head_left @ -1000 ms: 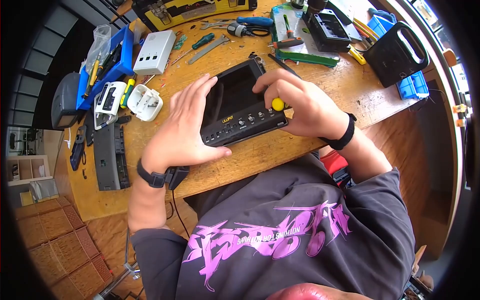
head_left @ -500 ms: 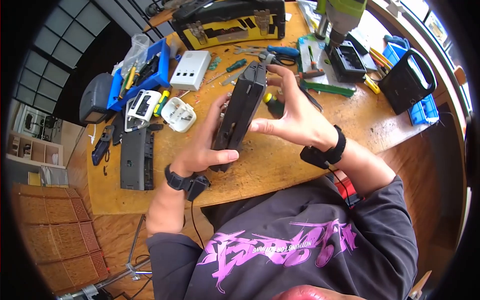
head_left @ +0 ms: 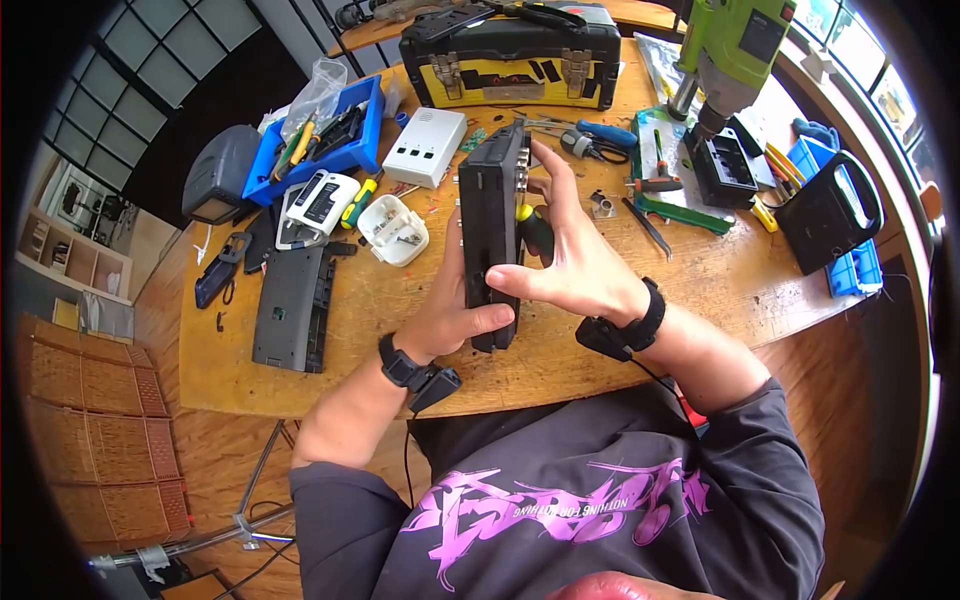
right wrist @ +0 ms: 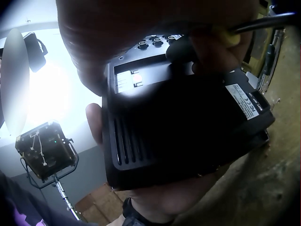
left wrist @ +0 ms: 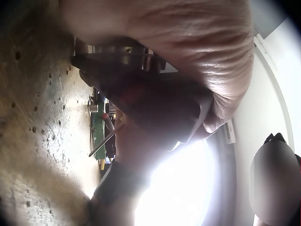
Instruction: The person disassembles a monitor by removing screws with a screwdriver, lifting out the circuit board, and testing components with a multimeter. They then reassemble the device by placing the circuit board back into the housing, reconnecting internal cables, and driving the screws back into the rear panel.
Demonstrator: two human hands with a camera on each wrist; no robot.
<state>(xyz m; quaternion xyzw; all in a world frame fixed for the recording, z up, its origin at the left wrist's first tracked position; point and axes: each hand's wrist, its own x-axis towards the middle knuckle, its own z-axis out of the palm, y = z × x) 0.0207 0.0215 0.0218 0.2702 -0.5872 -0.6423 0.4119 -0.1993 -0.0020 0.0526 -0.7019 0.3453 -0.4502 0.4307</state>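
A black LILLIPUT monitor stands on edge between both hands, its narrow side toward me. My left hand grips it from the left, with the thumb along the near side. On the other side, my right hand lays its thumb on the casing and reaches a finger to the far end. That hand's curled fingers also hold a screwdriver with a dark handle and yellow end. The right wrist view shows the monitor's back, with vent slots, a recessed plate, a label and round connectors.
At left lie a black panel, a white tub of small parts and a blue tool bin. A white box and a toolbox stand behind. Tweezers and a green drill are at right.
The monitor has gone from lying with its screen up to standing on edge, its back turned toward my right hand. The screwdriver stays in that hand. The head view has shifted.
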